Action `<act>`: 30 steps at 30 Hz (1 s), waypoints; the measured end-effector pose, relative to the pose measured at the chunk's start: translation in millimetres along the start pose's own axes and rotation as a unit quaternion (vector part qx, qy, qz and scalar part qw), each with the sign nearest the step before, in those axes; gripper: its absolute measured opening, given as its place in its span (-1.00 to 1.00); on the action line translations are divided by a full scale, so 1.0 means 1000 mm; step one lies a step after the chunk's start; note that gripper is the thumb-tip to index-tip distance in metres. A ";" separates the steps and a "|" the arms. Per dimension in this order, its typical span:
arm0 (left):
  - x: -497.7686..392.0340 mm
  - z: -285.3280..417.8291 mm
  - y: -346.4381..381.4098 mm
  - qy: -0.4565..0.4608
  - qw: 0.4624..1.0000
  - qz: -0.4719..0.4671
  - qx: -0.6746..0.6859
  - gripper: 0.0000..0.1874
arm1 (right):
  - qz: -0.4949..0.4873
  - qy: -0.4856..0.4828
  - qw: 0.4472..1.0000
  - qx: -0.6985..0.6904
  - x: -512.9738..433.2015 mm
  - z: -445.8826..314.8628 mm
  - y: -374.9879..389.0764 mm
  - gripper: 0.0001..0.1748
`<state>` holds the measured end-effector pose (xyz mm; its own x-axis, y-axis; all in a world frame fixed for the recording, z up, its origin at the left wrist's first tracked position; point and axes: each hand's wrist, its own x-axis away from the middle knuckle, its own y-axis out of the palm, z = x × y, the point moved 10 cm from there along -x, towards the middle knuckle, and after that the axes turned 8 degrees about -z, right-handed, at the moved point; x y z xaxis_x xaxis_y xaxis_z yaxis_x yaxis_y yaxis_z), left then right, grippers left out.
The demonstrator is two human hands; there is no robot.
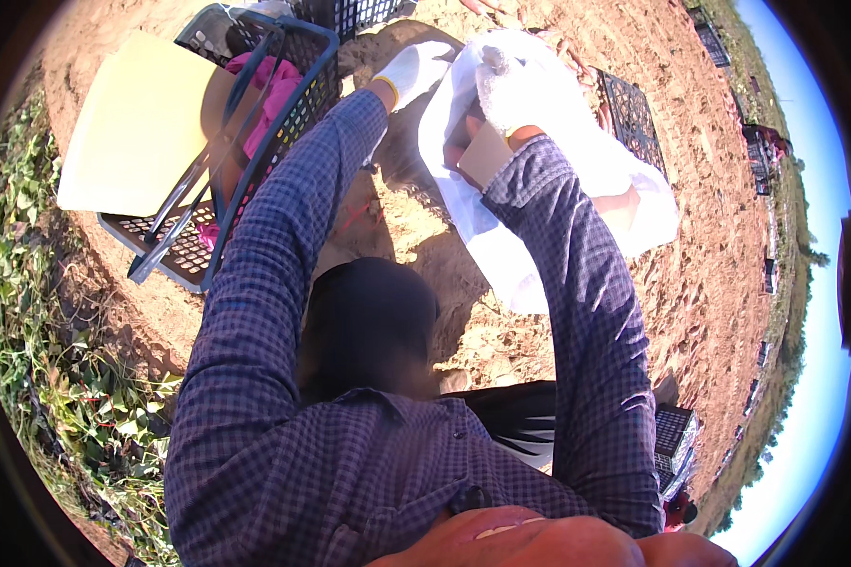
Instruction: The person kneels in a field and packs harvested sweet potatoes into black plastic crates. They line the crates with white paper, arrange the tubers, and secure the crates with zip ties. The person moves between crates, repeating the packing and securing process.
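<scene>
A white knitted glove with a yellow cuff covers my left hand (417, 69). It reaches toward the near left edge of a bright white plastic liner (581, 135); whether the fingertips grip that edge is unclear. My right hand (502, 91), gloved the same way, is at the liner's opening, and glare hides what its fingers hold. Just below its wrist a piece of tan cardboard (485, 154) stands inside the liner. Reddish things, partly hidden, show beside the cardboard within the opening.
At the left, a dark plastic basket (276, 166) with raised handles holds pale yellow sheets (138, 127) and pink cloth (273, 106). Another crate (354, 15) stands behind it. A black crate (631, 117) lies beyond the liner. Green vines (78, 375) border the bare soil.
</scene>
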<state>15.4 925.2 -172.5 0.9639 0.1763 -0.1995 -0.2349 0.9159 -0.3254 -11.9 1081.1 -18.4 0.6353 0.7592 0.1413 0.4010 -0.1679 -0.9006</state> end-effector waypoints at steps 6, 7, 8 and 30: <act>-0.036 0.025 0.005 -0.011 0.999 0.031 0.001 -0.61 | 0.011 0.006 1.000 0.028 -0.027 0.019 0.003 -0.56; -0.039 0.032 0.004 -0.003 0.998 0.033 -0.048 -0.62 | 0.012 0.005 0.999 0.032 -0.030 0.019 0.003 -0.56; -0.043 0.038 0.002 0.012 0.997 0.036 -0.073 -0.63 | 0.014 0.005 0.999 0.033 -0.033 0.019 0.004 -0.56; -0.036 0.167 -0.007 0.224 0.807 -0.055 -0.543 -0.78 | 0.024 0.052 0.998 -0.032 -0.056 0.005 0.020 -0.53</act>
<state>3.4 972.6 -9.1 0.9012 -0.2565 -0.3492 -0.3570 0.0172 -0.9340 -42.8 1038.6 -46.3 0.7184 0.6810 0.1423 0.4066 -0.2451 -0.8801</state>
